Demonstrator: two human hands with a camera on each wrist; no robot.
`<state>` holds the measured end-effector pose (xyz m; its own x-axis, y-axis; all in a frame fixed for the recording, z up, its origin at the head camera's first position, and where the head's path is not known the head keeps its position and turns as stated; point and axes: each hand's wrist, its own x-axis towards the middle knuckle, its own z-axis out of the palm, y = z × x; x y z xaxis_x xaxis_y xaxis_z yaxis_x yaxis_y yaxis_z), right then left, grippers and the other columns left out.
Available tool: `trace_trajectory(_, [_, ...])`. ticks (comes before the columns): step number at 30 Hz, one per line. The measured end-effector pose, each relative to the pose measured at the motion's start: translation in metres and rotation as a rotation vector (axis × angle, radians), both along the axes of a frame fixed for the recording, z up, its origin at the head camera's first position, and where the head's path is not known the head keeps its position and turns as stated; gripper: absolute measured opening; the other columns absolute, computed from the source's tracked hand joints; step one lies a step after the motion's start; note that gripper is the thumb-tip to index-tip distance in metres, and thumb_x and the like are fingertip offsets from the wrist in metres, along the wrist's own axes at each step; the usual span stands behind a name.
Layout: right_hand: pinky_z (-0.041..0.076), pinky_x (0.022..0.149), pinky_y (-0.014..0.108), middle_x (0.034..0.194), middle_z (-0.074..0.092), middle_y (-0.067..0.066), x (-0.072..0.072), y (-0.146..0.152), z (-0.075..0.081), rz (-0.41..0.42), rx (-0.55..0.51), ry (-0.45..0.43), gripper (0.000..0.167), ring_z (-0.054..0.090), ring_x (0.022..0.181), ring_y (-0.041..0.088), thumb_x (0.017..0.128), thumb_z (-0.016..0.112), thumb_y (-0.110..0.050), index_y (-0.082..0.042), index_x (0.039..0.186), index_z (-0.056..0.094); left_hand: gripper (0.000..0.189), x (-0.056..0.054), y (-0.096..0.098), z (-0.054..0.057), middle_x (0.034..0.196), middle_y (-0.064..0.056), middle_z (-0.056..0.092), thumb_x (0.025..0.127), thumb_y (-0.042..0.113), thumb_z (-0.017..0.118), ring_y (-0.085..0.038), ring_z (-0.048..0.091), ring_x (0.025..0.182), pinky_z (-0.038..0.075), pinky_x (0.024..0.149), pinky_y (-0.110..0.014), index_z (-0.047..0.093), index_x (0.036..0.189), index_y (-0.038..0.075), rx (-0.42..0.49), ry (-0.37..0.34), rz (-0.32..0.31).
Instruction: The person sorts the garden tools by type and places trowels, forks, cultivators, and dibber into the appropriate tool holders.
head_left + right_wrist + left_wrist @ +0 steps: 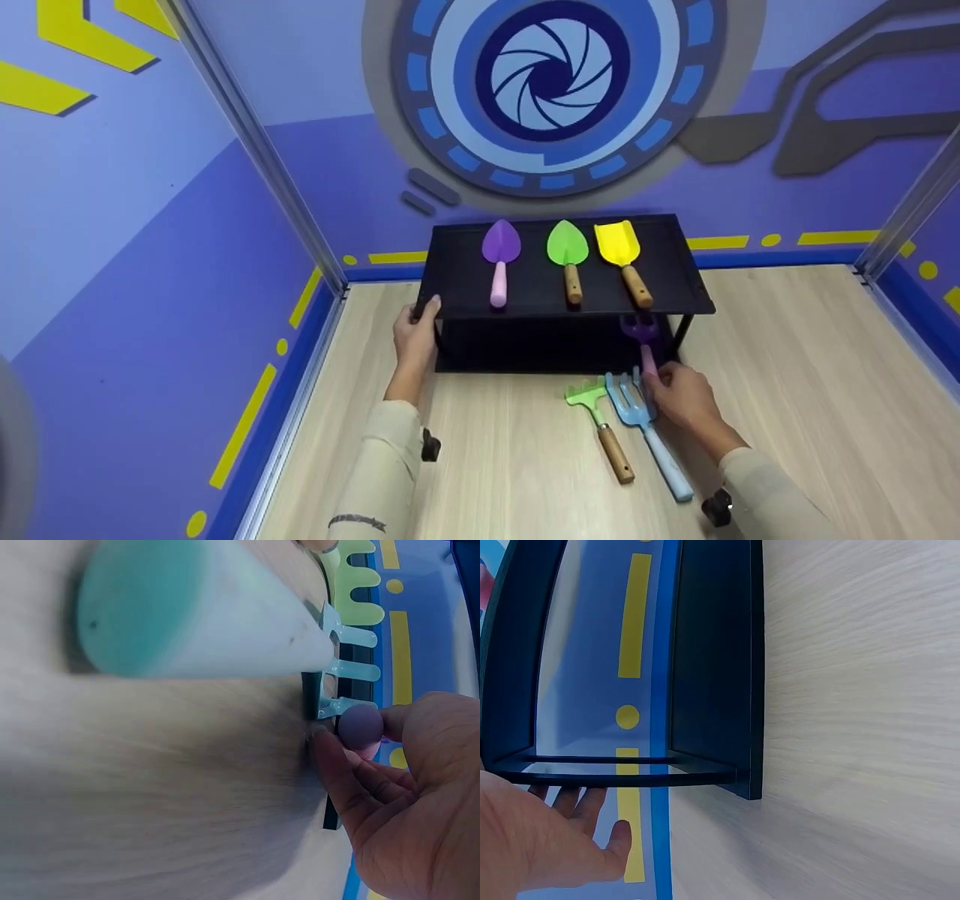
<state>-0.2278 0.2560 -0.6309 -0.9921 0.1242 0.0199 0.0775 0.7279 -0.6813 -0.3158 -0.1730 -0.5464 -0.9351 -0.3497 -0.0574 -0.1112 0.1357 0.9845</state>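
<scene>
A black two-tier shelf (525, 289) stands against the back wall. My left hand (414, 341) holds its left front corner, thumb on the top board; in the left wrist view the other fingers reach behind the side bar (630, 781). With my right hand (684, 391) I pinch the pink handle end of a purple hand fork (640, 328). Its tines reach in over the right part of the lower tier, under the top board. On the table beside that hand lie a blue hand fork (664, 457) and a green hand rake (615, 452) with a wooden handle.
On the top board lie a purple trowel (501, 244) with a pink handle, a green trowel (568, 244) and a yellow shovel (618, 244), both with wooden handles. Shelf legs (681, 334) stand at the sides. Printed walls (337, 172) enclose the wooden table (795, 360).
</scene>
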Motion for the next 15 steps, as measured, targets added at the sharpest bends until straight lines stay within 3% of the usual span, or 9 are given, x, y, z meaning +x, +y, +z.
trace_trajectory(7, [0.057, 0.07, 0.04, 0.1, 0.078, 0.021, -0.005, 0.002, -0.003, -0.018, 0.009, -0.006, 0.038, 0.071, 0.082, 0.028, 0.104, 0.068, -0.033, 0.004, 0.109, 0.074, 0.044, -0.001, -0.001, -0.001, 0.1, -0.002, 0.056, 0.101, 0.055, 0.067, -0.021, 0.052, 0.096, 0.044, 0.085, -0.035, 0.065, 0.113, 0.013, -0.012, 0.0, -0.01])
trace_trajectory(15, [0.048, 0.06, 0.031, 0.087, 0.074, 0.014, -0.012, 0.001, -0.003, -0.074, -0.023, -0.019, 0.042, 0.063, 0.071, 0.023, 0.103, 0.07, -0.04, 0.001, 0.097, 0.073, 0.045, -0.003, -0.001, -0.001, 0.103, -0.002, 0.057, 0.1, 0.056, 0.067, -0.021, 0.053, 0.099, 0.044, 0.087, -0.035, 0.064, 0.112, 0.013, -0.018, -0.005, -0.013])
